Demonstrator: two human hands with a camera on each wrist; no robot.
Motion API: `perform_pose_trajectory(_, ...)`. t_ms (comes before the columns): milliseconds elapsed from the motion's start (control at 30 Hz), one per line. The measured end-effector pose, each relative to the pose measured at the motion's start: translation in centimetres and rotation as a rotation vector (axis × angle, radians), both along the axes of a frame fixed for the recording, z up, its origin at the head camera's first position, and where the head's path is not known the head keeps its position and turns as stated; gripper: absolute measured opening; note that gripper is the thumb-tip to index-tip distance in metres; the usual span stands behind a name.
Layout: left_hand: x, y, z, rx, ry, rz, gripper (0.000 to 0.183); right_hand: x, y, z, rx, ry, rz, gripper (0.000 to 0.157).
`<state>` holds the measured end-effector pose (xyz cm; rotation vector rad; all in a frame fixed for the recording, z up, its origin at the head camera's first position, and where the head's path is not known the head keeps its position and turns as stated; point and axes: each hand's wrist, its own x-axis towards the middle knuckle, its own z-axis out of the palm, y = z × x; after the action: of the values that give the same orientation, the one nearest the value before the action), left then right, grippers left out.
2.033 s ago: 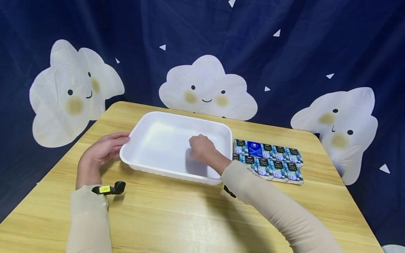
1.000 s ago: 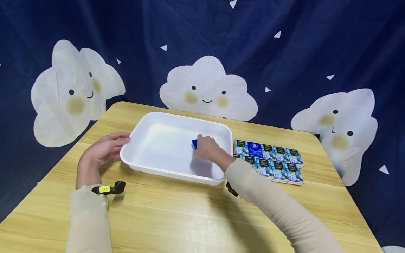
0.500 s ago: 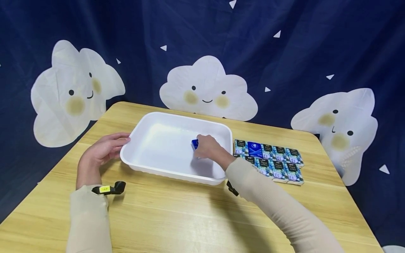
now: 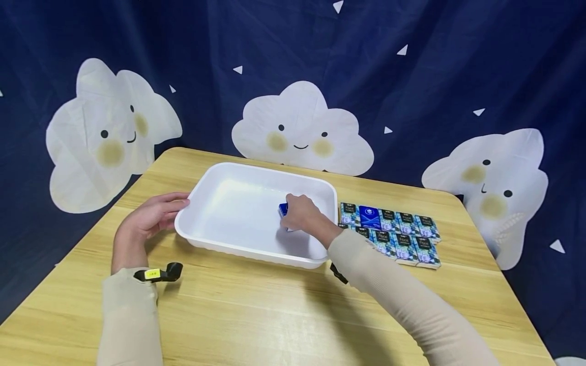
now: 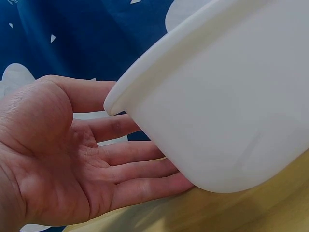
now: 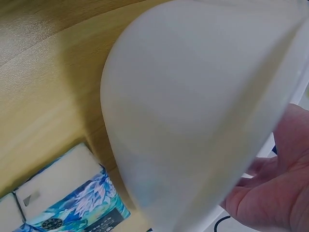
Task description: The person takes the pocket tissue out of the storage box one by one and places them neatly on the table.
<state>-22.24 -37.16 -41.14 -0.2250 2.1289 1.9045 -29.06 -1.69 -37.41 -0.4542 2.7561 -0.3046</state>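
Observation:
A white plastic tray point(image 4: 238, 213) sits on the wooden table. Inside it, toward the right end, my right hand point(image 4: 299, 213) grips a blue tissue pack point(image 4: 283, 208); most of the pack is hidden behind the fingers. In the right wrist view the tray's wall point(image 6: 193, 111) blocks the pack, and only part of my right hand point(image 6: 275, 193) shows past the rim. My left hand point(image 4: 153, 213) touches the tray's left end. The left wrist view shows that hand point(image 5: 63, 150) with its fingers stretched out against the outer wall.
Right beside the tray, several floral tissue packs point(image 4: 405, 223) lie in two rows, with one plain blue tissue pack point(image 4: 369, 217) among them. A dark blue curtain point(image 4: 201, 61) with cloud faces hangs behind the table point(image 4: 238, 315).
My right hand has shifted slightly to the right within the tray, and the blue tissue pack's edge has come into sight past its fingers. The left hand stays where it was.

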Motion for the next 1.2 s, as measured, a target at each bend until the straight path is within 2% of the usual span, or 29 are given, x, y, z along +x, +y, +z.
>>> perform_pose_trajectory(133, 0.0, 0.0, 0.0, -0.003, 0.002, -0.007, 0.071, 0.0, 0.2, 0.0, -0.009, -0.007, -0.005, 0.061)
perform_pose_trajectory(300, 0.1, 0.1, 0.0, -0.002, 0.009, -0.009, 0.070, 0.0, 0.7, 0.5, -0.027, 0.022, 0.014, 0.056)
perform_pose_trajectory(500, 0.2, 0.1, 0.0, 0.032, 0.042, -0.026, 0.065, -0.1, 1.3, 1.7, -0.034, 0.038, 0.009, 0.054)
perform_pose_trajectory(700, 0.2, 0.2, 0.1, 0.023, 0.038, -0.014, 0.063, -0.6, 2.0, 3.3, -0.021, 0.081, -0.002, 0.060)
perform_pose_trajectory(967, 0.1, 0.3, 0.0, 0.014, 0.019, -0.006, 0.069, -1.7, 4.5, 5.8, -0.048, 0.076, -0.085, 0.069)
perform_pose_trajectory(1200, 0.2, 0.2, 0.0, 0.009, 0.021, -0.008, 0.067, -2.8, 7.5, 7.0, -0.062, 0.096, -0.161, 0.069)
